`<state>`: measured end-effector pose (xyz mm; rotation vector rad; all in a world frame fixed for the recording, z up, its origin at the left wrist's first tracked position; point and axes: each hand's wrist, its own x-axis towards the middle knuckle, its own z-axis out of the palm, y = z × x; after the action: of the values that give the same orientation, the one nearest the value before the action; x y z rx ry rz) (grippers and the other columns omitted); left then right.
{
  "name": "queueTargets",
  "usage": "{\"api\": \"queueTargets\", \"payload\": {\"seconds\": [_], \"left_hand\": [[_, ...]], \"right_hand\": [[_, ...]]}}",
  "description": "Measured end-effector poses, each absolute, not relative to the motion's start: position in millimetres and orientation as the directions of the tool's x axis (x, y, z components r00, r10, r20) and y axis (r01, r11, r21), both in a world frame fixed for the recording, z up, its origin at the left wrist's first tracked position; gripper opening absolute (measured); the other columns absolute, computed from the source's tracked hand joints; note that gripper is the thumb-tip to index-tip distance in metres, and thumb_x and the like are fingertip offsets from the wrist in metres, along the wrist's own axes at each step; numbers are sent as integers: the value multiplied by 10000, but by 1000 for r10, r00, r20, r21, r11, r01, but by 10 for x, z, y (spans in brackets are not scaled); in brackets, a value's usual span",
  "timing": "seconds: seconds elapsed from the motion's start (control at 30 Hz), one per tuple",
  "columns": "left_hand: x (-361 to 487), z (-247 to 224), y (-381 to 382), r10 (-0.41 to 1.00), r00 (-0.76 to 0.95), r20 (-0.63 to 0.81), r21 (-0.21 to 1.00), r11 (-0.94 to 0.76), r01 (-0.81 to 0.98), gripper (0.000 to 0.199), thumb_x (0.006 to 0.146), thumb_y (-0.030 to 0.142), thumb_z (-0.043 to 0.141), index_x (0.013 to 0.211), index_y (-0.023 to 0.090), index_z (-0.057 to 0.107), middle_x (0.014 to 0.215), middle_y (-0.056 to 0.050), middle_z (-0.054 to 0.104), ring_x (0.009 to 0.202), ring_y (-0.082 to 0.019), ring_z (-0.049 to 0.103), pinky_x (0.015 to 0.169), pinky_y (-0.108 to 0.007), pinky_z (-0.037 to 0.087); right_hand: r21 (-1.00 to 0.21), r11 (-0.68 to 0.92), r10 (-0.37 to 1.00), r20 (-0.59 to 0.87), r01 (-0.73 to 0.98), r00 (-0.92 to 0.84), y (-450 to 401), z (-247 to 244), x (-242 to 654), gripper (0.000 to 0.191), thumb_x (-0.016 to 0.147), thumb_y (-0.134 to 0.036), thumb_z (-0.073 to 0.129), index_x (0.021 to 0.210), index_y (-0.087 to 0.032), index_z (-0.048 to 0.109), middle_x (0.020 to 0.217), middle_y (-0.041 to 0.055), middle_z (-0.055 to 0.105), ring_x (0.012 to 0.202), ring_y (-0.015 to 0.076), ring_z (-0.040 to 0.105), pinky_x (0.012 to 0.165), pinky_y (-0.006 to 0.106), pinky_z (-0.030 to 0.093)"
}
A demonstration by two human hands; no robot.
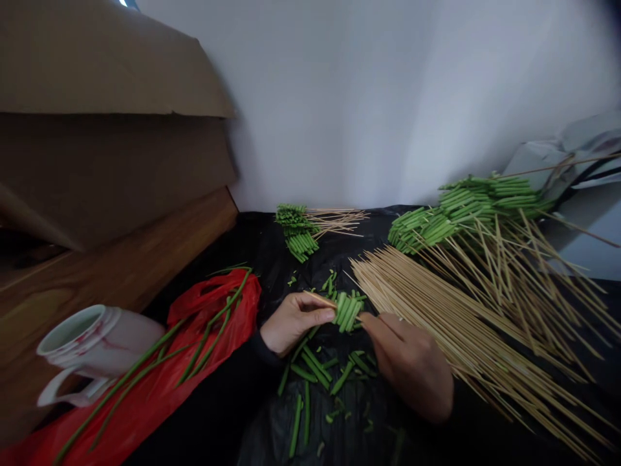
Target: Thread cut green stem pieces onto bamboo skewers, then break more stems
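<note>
Between my two hands, short green stem pieces sit side by side in a row over the black plastic sheet. My left hand pinches a light wooden piece at the row's left side, thumb and fingers closed. At the right side, my right hand is closed around a thin stick whose end meets the row. Loose cut green pieces lie on the sheet below and around my hands. A large fan of bare wooden sticks lies right beside my right hand.
Skewered green bundles lie at the back middle and back right. On the left are a red plastic bag with long green stems, a white mug and a cardboard box. A pale wall stands behind.
</note>
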<state>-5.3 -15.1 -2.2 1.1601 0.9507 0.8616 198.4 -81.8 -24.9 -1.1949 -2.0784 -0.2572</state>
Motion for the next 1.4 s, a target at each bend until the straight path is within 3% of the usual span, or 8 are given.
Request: {"api": "queueTargets", "payload": {"seconds": [0.13, 0.3, 0.63, 0.8, 0.97, 1.13, 1.27, 1.4], "left_hand": [[-253, 39, -2, 962, 267, -57, 976, -3, 220, 201, 656, 310, 779, 755, 139, 745, 764, -64, 717, 692, -154, 605, 678, -258, 445], [-403, -15, 94, 945, 327, 20, 766, -224, 602, 145, 692, 306, 717, 696, 163, 739, 727, -51, 704, 685, -169, 597, 649, -256, 423], [-322, -62, -1, 904, 425, -35, 651, -303, 696, 209, 634, 384, 753, 646, 184, 694, 686, -16, 629, 626, -144, 529, 569, -237, 350], [-281, -48, -50, 901, 434, -25, 549, -351, 759, 112, 643, 299, 739, 646, 198, 690, 710, -21, 617, 679, -159, 536, 612, -247, 354], [-298, -43, -7, 904, 428, 30, 747, -304, 591, 122, 710, 299, 699, 699, 178, 706, 743, -31, 650, 691, -153, 553, 637, -242, 393], [-307, 21, 47, 961, 267, -69, 989, 30, 147, 188, 660, 281, 788, 747, 133, 713, 676, -25, 660, 616, -105, 550, 585, -206, 410], [-309, 46, 60, 919, 253, -301, 892, 365, -266, 204, 643, 160, 810, 825, 112, 731, 750, -56, 691, 638, -86, 605, 585, -172, 465], [-304, 56, 62, 893, 278, -353, 804, 442, -398, 186, 701, 47, 740, 878, 101, 737, 823, -70, 705, 709, -88, 640, 631, -157, 505]], "right_hand": [[-211, 509, 683, 689, 834, -242, -769, -236, 2077, 239, 916, -126, 437, 1040, -152, 640, 733, 30, 599, 695, 126, 578, 655, 247, 398], [-209, 491, 696, 677, 846, -237, -749, -254, 2098, 239, 913, -131, 438, 1028, -161, 646, 752, 33, 619, 703, 126, 591, 656, 247, 420], [-201, 488, 708, 661, 850, -249, -759, -255, 2088, 265, 915, -137, 417, 1030, -150, 655, 728, 36, 604, 674, 126, 579, 643, 248, 442], [-206, 494, 708, 659, 844, -253, -762, -261, 2089, 255, 916, -141, 426, 1040, -148, 649, 748, 39, 611, 692, 128, 583, 663, 252, 440], [-190, 474, 694, 682, 860, -232, -766, -238, 2085, 259, 908, -131, 431, 1020, -158, 662, 737, 37, 620, 696, 126, 592, 645, 242, 431], [-197, 491, 679, 697, 848, -231, -779, -228, 2078, 249, 913, -141, 444, 1047, -155, 654, 735, 33, 617, 688, 123, 589, 648, 240, 427], [-197, 501, 683, 688, 843, -245, -786, -230, 2068, 248, 925, -149, 427, 1030, -159, 651, 715, 29, 602, 661, 125, 570, 637, 251, 416], [-173, 509, 674, 690, 843, -265, -784, -225, 2060, 246, 912, -135, 435, 1026, -153, 652, 700, 25, 589, 639, 123, 558, 619, 250, 401]]}}
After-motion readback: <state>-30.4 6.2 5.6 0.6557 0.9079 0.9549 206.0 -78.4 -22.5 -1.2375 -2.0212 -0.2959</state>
